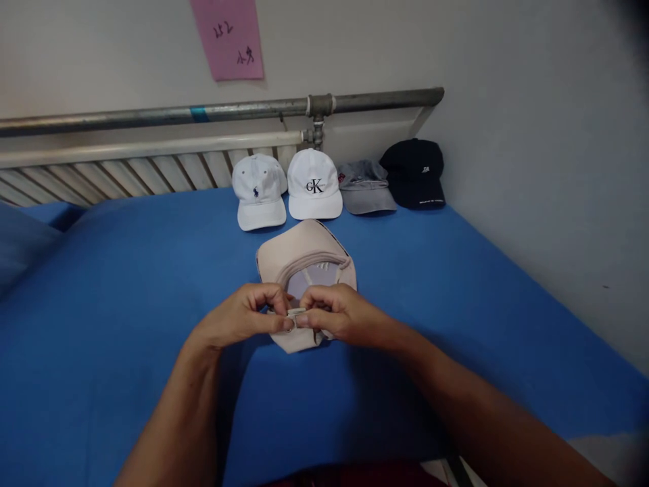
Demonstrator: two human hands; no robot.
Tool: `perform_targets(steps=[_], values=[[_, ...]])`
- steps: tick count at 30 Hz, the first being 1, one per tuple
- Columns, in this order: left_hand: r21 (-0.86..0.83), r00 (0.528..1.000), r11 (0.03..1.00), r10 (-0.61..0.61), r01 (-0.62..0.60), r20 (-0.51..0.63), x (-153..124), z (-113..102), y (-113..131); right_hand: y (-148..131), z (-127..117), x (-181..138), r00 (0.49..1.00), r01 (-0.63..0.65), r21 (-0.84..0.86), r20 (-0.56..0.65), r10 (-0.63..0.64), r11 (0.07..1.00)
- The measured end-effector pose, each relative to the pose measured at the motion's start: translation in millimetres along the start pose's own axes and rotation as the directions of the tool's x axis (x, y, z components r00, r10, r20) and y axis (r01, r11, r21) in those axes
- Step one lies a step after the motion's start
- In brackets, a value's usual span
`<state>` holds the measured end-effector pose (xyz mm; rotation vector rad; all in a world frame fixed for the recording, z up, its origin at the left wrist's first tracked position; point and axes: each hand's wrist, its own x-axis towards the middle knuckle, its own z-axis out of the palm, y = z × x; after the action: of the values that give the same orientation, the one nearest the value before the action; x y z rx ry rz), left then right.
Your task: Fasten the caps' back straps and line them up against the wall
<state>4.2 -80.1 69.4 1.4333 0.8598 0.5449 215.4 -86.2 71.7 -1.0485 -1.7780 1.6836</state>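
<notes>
A pale pink baseball cap lies upside down on the blue sheet, its brim pointing away from me and its inside showing. At its back edge, my left hand pinches the cap's adjustment strap between thumb and fingers. From the other side my right hand grips the same strap, thumb close to the left thumb. A small buckle seems to sit between the thumbs, partly covered by them.
Behind stand two white caps, a grey cap and a black cap in a row. A radiator and metal pipe run along the wall. Pink paper hangs above. Another wall rises at right.
</notes>
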Motion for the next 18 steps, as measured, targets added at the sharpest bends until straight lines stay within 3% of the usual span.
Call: perform_targets(steps=[9, 11, 15, 18], values=[[-0.108, 1.000, 0.994, -0.007, 0.007, 0.002, -1, -2, 2, 6, -2, 5, 0.998, -0.053, 0.113, -0.009, 0.054, 0.992], [-0.045, 1.000, 0.999, 0.009, -0.008, 0.012, -2, -3, 4, 6, -6, 4, 0.998, -0.058, 0.140, -0.004, 0.059, 0.988], [0.243, 1.000, 0.970, 0.023, -0.023, 0.006, -2, -7, 5, 7, -11, 3, 1.000, -0.022, 0.171, 0.006, 0.021, 0.985], [0.287, 0.998, 0.958, -0.025, 0.006, 0.064, -2, -8, 4, 7, -15, 2, 1.000, -0.009, 0.153, 0.020, 0.006, 0.988]])
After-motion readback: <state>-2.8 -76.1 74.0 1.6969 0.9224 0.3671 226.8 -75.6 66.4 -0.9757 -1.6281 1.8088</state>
